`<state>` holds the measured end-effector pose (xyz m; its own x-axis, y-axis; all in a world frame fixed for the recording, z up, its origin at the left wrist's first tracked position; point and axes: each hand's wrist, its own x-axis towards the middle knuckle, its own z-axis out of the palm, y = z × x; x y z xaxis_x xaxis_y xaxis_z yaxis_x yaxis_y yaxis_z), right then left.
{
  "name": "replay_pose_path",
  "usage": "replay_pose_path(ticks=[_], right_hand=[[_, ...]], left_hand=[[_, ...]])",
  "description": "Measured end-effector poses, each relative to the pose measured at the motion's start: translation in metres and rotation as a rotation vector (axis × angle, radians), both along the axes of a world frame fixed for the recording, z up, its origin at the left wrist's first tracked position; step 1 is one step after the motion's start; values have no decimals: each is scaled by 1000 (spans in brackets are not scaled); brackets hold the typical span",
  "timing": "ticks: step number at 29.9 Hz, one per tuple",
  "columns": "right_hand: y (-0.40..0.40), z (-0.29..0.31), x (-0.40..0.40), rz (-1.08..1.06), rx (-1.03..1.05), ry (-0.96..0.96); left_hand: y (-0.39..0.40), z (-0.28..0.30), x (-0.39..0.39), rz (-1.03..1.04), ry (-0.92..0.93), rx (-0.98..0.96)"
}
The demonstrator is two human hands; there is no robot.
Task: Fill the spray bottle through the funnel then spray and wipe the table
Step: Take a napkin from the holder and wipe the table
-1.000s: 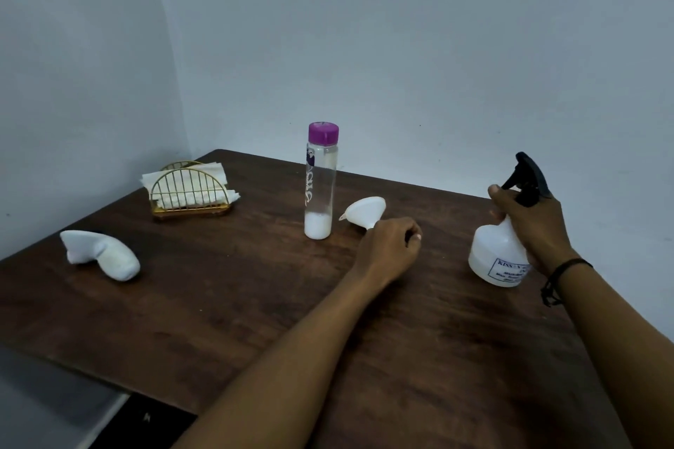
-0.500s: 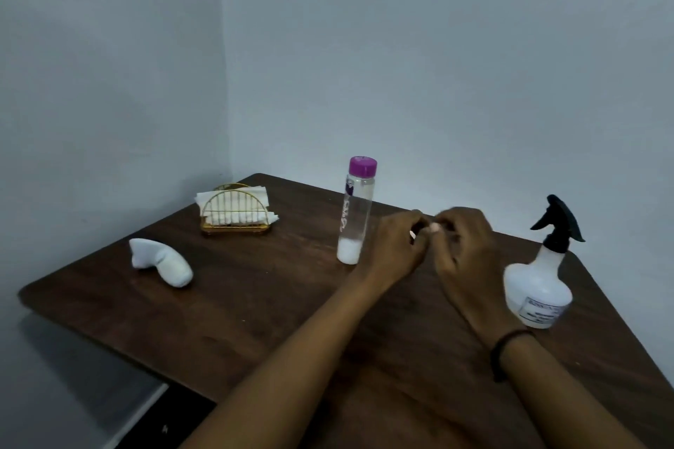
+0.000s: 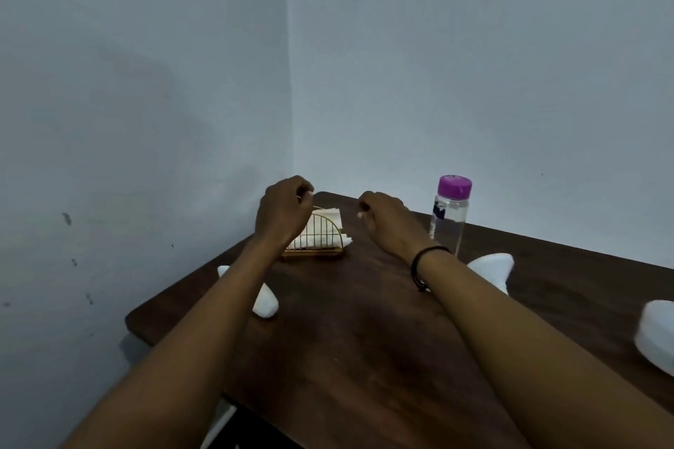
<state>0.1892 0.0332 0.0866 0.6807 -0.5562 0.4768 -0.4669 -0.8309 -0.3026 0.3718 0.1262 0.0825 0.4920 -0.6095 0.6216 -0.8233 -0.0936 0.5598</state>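
My left hand [image 3: 282,215] hovers above the gold napkin holder [image 3: 321,242], fingers curled shut with nothing seen in them. Just to its right, my right hand [image 3: 384,220], a black band on its wrist, is also curled shut and holds nothing visible. A clear bottle with a purple cap [image 3: 450,215] stands behind my right wrist, with a little white content at its bottom. The white funnel [image 3: 492,266] lies on its side beside my right forearm. Only the blurred white body of the spray bottle [image 3: 656,337] shows at the right edge. A rolled white cloth [image 3: 266,302] lies partly under my left forearm.
The dark wooden table [image 3: 364,339] stands in a corner between two pale walls. White napkins fill the napkin holder near the far corner. The table's left edge runs close under my left arm.
My view has swung left and up. My right hand let go of the spray bottle, met my left hand near the funnel, and both hands have now moved apart toward the napkin holder.
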Motion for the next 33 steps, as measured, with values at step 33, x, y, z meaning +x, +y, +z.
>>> replay_pose_path(ticks=[33], right_hand=[[-50,-17,69,-172,-6,-104]], left_hand=[[-56,-51,32,-55,-91,201]])
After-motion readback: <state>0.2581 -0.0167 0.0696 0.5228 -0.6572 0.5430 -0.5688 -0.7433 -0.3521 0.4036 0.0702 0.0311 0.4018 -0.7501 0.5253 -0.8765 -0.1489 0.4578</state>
